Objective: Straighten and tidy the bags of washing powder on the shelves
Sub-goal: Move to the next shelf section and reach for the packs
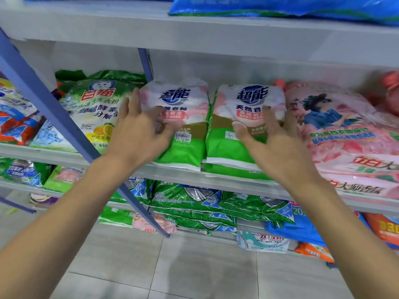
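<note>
While both arms reach to the middle shelf (185, 178), the left hand (138, 130) rests open, fingers spread, on the left pink-and-green bag (187, 117). The right hand (269, 139) rests open on the right pink-and-green bag (237, 104). Both bags lie side by side between a green bag (95, 108) and a big pink bag (345, 134).

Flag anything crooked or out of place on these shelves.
The big pink bag lies slanted, its lower end hanging over the shelf edge. One shelf down, the green bags are heaped crookedly and a blue bag slumps off the front.
</note>
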